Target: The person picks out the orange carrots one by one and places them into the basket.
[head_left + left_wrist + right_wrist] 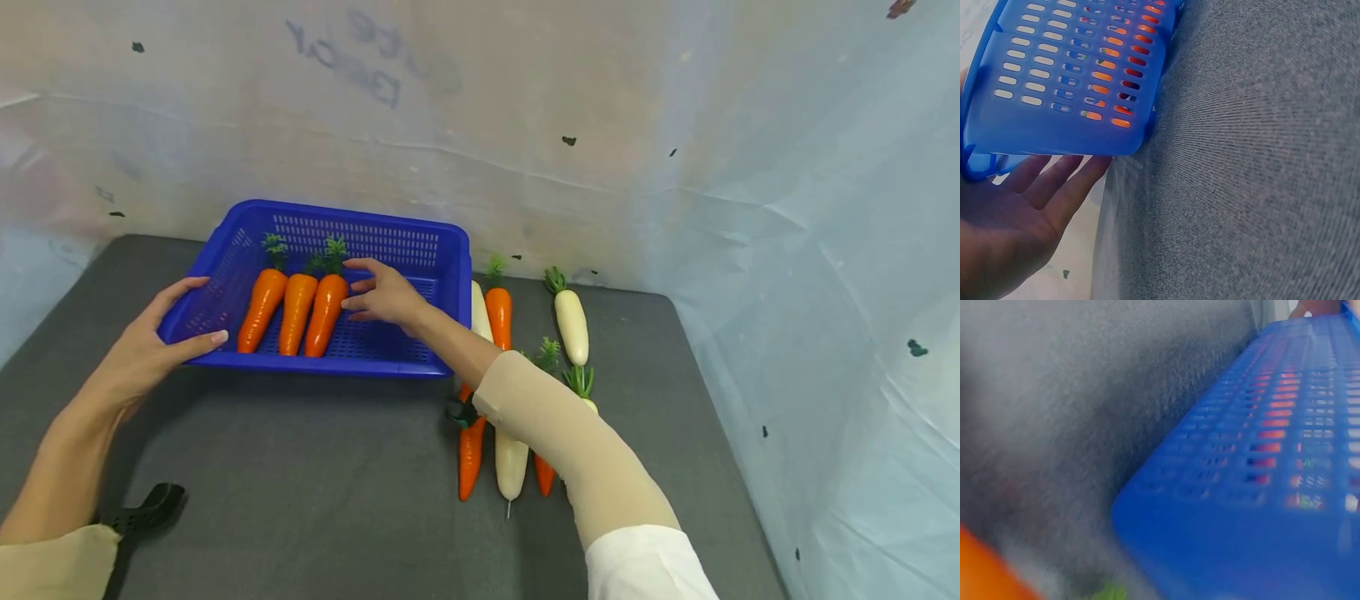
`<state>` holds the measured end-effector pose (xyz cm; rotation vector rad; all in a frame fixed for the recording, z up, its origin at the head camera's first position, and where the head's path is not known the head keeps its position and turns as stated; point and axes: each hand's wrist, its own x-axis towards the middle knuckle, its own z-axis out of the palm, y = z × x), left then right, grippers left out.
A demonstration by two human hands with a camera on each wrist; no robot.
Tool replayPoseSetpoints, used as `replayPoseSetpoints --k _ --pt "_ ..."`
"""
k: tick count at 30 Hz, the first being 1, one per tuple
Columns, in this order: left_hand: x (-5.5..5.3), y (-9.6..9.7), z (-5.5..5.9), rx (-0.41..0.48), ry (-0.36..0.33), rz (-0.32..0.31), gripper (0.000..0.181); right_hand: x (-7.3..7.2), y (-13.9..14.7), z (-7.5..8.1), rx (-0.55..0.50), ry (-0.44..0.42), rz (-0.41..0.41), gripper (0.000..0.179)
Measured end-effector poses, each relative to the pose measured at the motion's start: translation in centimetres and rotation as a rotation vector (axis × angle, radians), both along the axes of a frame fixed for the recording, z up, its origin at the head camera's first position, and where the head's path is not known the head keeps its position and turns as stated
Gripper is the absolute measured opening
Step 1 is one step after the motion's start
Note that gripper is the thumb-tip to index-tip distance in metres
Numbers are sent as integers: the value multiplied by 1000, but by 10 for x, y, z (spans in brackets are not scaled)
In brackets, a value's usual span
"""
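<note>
Handwriting point(348, 57) on the pale sheet point(480, 125) — faint, slanted — cannot be reliably read.

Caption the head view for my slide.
Left hand holding a blue basket, right hand reaching in beside three orange carrots.

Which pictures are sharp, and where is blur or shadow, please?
Head view: mostly sharp, soft shadow below the blue basket; left wrist view: basket holes clear, left hand dim; right wrist view: soft overall, orange shape at lower left strongly blurred.
</note>
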<state>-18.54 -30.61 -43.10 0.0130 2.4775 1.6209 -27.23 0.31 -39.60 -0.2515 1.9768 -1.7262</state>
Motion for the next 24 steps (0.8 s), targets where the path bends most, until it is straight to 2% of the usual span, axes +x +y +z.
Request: replayPoseSetpoints --k 7,12,18,24 --pt "-1 0 -3 -2 4 13 79 6 34 9 -3 106 58 57" --pt "2 -1 -3 -13 9 14 79 19 55 20 9 177 68 54" --pt "1 1 -3 -23 22 10 80 39 82 31 -4 264 58 53" --pt "0 1 -3 -18 19 11 80 52 103 37 -36 378 30 51"
